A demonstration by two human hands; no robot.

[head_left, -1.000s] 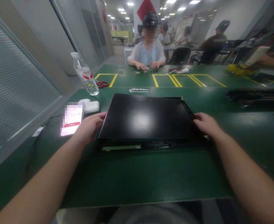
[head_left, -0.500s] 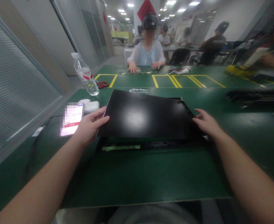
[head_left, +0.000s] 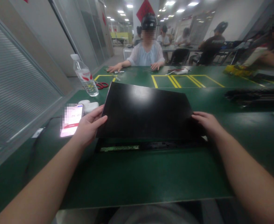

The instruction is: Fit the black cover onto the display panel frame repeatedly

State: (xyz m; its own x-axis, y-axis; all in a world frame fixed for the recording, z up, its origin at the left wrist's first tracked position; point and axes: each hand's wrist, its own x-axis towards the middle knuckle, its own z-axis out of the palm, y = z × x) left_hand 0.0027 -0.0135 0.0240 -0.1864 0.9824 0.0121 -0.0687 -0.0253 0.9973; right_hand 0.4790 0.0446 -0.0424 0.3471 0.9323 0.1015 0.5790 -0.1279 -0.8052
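A flat black panel [head_left: 146,112] lies in front of me on the green table [head_left: 139,174], its far edge tilted up off a dark frame whose near strip [head_left: 137,146] shows a green circuit board. My left hand [head_left: 89,126] grips the panel's left edge, thumb on top. My right hand [head_left: 206,123] holds the right edge, fingers curled on it.
A lit phone [head_left: 71,120] and a white case [head_left: 90,106] lie left of the panel. A water bottle [head_left: 84,76] and red scissors [head_left: 101,84] stand farther back. Another person [head_left: 146,51] sits opposite at the yellow-marked table. Dark parts [head_left: 255,95] lie at right.
The panel's far edge has risen, hinging on its near edge. Both my hands stayed on its sides. The person opposite stretched one arm out to the side.
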